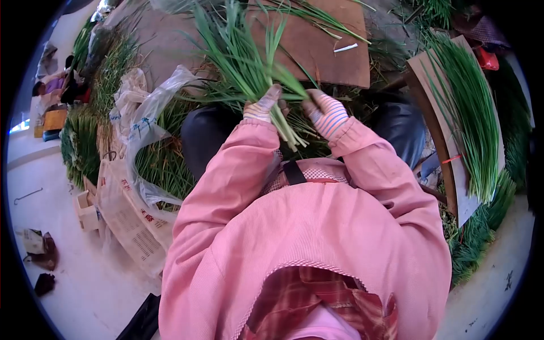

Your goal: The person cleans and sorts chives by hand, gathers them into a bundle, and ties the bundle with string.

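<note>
My left hand (262, 106), in a soiled striped glove, is closed around a bunch of garlic chives (235, 62). Their green leaves fan out away from me, and the pale stem ends hang below the fist toward my lap. Just to the right, my right hand (327, 113) wears the same kind of glove. Its fingers pinch some green chive leaves (289, 81), which are blurred by motion and cross toward the bunch. Beyond both hands is a brown board (340, 62) with a few loose chives (323, 20) on it.
At my right, a slanted board (436, 107) bears a neat pile of chives (470, 113) near a red tie (452, 159). A clear plastic bag (141, 130) and a printed sack (127, 209) lie at my left. More greens (82, 141) are heaped farther left.
</note>
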The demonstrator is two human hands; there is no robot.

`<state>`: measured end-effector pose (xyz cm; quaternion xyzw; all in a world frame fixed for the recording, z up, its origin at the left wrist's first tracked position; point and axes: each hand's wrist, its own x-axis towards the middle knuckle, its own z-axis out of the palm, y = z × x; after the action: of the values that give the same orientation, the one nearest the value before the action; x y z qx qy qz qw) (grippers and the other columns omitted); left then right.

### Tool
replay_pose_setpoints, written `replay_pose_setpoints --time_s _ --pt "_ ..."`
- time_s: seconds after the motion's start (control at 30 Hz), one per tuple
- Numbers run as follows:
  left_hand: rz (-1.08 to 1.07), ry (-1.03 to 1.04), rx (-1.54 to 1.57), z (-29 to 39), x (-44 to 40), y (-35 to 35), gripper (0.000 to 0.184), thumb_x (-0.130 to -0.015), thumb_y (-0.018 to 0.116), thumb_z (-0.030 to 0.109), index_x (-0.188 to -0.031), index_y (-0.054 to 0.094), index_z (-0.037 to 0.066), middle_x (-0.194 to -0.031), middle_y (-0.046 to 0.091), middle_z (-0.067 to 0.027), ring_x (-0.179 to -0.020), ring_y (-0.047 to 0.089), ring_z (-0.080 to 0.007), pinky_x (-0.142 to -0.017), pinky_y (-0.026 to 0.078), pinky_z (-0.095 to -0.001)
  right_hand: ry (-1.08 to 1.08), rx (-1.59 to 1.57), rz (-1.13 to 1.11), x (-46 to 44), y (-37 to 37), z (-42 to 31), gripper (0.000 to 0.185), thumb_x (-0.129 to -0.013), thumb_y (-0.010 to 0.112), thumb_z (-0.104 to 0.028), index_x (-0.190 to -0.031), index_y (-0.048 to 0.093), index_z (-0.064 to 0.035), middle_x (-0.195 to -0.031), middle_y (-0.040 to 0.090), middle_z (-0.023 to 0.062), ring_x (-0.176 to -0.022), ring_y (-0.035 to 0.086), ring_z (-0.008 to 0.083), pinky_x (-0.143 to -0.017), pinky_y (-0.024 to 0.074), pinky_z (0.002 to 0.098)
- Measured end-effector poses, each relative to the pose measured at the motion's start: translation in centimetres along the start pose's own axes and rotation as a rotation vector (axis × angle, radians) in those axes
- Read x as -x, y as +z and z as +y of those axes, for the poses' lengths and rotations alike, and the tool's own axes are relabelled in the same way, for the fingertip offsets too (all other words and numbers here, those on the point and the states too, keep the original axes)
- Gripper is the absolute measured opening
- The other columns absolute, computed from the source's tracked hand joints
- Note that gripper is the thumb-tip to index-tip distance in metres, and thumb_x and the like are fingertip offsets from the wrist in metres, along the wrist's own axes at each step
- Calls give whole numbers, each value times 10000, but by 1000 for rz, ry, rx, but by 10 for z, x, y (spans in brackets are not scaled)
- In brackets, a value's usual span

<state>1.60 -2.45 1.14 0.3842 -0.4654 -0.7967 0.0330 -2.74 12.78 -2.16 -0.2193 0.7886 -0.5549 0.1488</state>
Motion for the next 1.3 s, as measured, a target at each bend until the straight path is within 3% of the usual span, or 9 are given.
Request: replay_pose_setpoints --time_s 0.07,0.13,0.17,0.23,0.33,0.47,0.7,1.03,1.3 --pt "-184 10 243 1 -6 -23 357 -727 664 221 -1004 500 65 -694 477 15 -561 464 -114 -479 389 -257 311 -304 99 -1 -3 18 223 -819 518 -167 -1010 519 -53 -784 572 175 -746 557 315 -650 429 345" --pt "-128 111 249 5 -7 -47 345 -745 646 203 -1021 490 67 -714 475 22 -581 457 -106 -486 377 -253 230 -48 33 2 -10 55 202 -845 486 -179 -970 535 -28 -687 536 57 -632 483 142 -600 416 278" --pt "-132 164 290 15 3 -51 341 -753 637 188 -1034 485 67 -711 470 25 -572 450 -106 -481 378 -257 70 177 47 7 -6 81 184 -827 504 -190 -908 554 -33 -685 549 110 -622 516 215 -595 419 314" --pt "18 172 396 26 8 -60 281 -743 648 198 -955 509 75 -729 513 -2 -573 471 -115 -481 388 -253 211 674 -384 16 -16 80 211 -790 515 -258 -874 565 -71 -781 559 204 -719 535 377 -635 432 387" --pt "-6 194 450 39 12 -71 296 -712 675 224 -910 509 79 -754 548 -44 -567 510 -143 -478 437 -273 275 955 -885 12 -34 30 292 -788 507 -321 -913 555 -62 -850 579 177 -798 554 342 -689 447 376" --pt "-192 93 331 30 18 -52 330 -677 699 204 -911 506 73 -773 553 -63 -585 502 -168 -507 411 -297 123 925 -485 -19 -43 -53 403 -765 538 -361 -986 535 -23 -920 567 210 -849 566 298 -717 446 354" --pt "-408 -36 261 -9 31 -1 360 -649 710 192 -945 548 67 -799 589 -77 -631 579 -212 -546 502 -332 397 -543 -199 -56 -26 -70 347 -760 602 -316 -986 555 -57 -719 582 16 -530 483 75 -463 365 218" --pt "210 285 108 -5 -8 -33 219 -667 662 46 -847 537 39 -678 561 -73 -537 541 -192 -482 461 -303 374 -212 -219 -64 -66 15 306 -785 579 -193 -1050 533 -47 -791 593 19 -594 502 84 -522 403 228" --pt "-123 193 -116 -4 -3 -7 358 -636 738 265 -871 571 52 -697 584 -42 -554 519 -147 -548 424 -282 -9 51 -266 -40 -31 -36 175 -760 596 -151 -874 570 -22 -757 594 50 -678 523 128 -643 440 289"
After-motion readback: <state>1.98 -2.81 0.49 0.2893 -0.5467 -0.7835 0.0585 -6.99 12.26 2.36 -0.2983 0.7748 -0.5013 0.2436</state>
